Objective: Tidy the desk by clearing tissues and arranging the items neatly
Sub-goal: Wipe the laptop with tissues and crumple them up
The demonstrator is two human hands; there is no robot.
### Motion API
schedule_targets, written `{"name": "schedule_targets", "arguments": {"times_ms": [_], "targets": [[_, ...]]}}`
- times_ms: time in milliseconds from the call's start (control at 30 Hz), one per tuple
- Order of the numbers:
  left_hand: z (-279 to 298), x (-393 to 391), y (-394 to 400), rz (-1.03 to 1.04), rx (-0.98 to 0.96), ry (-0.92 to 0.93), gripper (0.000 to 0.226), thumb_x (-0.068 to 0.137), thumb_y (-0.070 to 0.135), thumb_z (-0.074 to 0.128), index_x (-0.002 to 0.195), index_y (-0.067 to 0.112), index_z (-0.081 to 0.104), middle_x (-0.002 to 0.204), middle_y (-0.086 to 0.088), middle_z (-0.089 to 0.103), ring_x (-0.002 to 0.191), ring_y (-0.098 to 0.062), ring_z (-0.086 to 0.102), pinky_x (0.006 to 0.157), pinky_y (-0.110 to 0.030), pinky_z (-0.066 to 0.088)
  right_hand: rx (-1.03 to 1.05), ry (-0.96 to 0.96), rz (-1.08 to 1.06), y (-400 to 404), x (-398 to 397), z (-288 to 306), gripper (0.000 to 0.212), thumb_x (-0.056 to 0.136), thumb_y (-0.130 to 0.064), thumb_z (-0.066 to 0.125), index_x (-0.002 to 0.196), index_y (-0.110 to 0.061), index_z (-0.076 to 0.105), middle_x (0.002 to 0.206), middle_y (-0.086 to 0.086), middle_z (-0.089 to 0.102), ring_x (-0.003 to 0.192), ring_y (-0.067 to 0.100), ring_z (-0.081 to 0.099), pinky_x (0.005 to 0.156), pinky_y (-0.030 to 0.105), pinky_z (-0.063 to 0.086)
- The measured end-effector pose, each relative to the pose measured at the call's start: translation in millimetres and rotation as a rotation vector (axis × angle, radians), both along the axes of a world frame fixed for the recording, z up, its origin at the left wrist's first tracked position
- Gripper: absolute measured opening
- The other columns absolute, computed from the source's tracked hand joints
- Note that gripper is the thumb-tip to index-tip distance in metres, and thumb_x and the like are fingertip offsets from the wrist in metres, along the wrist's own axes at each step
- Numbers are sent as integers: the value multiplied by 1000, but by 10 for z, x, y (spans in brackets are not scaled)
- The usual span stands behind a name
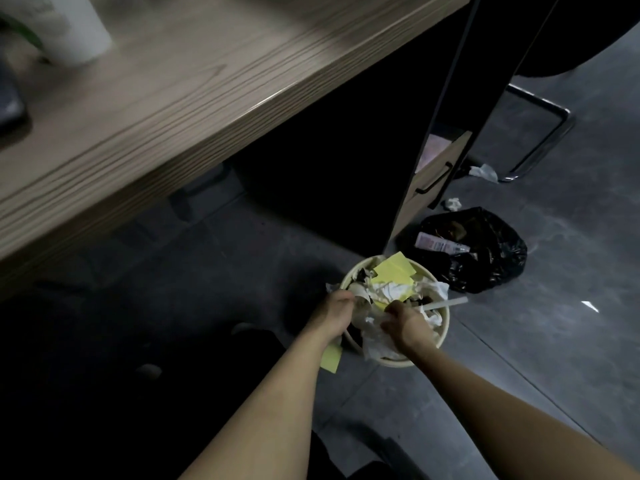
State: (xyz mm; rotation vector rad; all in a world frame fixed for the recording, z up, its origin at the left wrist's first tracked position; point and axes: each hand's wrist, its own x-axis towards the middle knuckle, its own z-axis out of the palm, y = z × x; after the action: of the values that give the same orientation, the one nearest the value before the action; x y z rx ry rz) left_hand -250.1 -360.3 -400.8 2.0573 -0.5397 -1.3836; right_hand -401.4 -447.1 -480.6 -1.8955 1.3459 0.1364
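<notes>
A round cream waste bin point(445, 325) stands on the floor below the desk, heaped with crumpled white tissues point(388, 289), yellow paper sheets point(393, 270) and a white straw point(446, 303). My left hand point(332, 311) rests at the bin's left rim, fingers curled over the rubbish. My right hand point(405, 325) is over the middle of the heap, fingers closed on crumpled white tissue. A yellow sheet point(330, 358) hangs outside the bin under my left wrist. The wooden desk point(166, 98) fills the upper left.
A white cup point(74, 29) and a dark flat object point(8, 102) sit on the desk. A black rubbish bag point(485, 251) lies right of the bin. Two loose tissues point(453, 203) point(485, 172) lie on the floor by a half-open drawer point(434, 178) and a chair's metal base point(540, 147).
</notes>
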Motion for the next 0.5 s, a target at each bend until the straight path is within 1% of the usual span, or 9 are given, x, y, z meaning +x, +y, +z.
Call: {"name": "schedule_targets", "arguments": {"times_ms": [67,133,267,367,467,500], "targets": [[60,12,5,-12,-16,-40,37,95,20,43,126,18,62,123,-4,60,117,-25,56,101,-38,48,-49,-25,3,7,-8,45,30,85,-21,66,113,-17,59,113,10,66,102,31,61,82,37,49],[130,13,12,-10,-35,-70,37,95,22,44,128,18,61,128,-5,62,117,-25,58,100,-37,48,-119,-40,26,9,-28,119,35,84,-19,69,118,-14,58,119,10,65,109,31,59,87,41,50],[309,-2,38,5,-110,-111,35,96,26,48,127,19,62,127,-3,65,115,-21,60,101,-39,48,-218,-70,59,-21,-47,320,37,85,-18,69,120,-11,58,121,11,65,111,32,59,86,42,51],[459,4,105,8,-174,-148,33,96,24,48,126,19,62,126,1,65,113,-14,60,100,-34,47,-249,-127,55,-39,-25,526,35,87,-19,68,120,-10,59,122,11,65,106,31,62,84,40,52],[625,36,208,21,-226,-185,28,95,23,48,118,23,63,120,3,67,103,-10,61,85,-22,47,-283,-196,58,-31,44,771,33,89,-20,66,119,-11,59,123,8,64,104,28,62,84,38,51],[688,51,258,28,-242,-203,28,93,22,49,117,24,64,120,3,68,103,-9,62,84,-21,46,-293,-229,64,-18,81,863,32,89,-20,66,118,-11,60,121,8,65,106,27,62,86,37,50]]}}
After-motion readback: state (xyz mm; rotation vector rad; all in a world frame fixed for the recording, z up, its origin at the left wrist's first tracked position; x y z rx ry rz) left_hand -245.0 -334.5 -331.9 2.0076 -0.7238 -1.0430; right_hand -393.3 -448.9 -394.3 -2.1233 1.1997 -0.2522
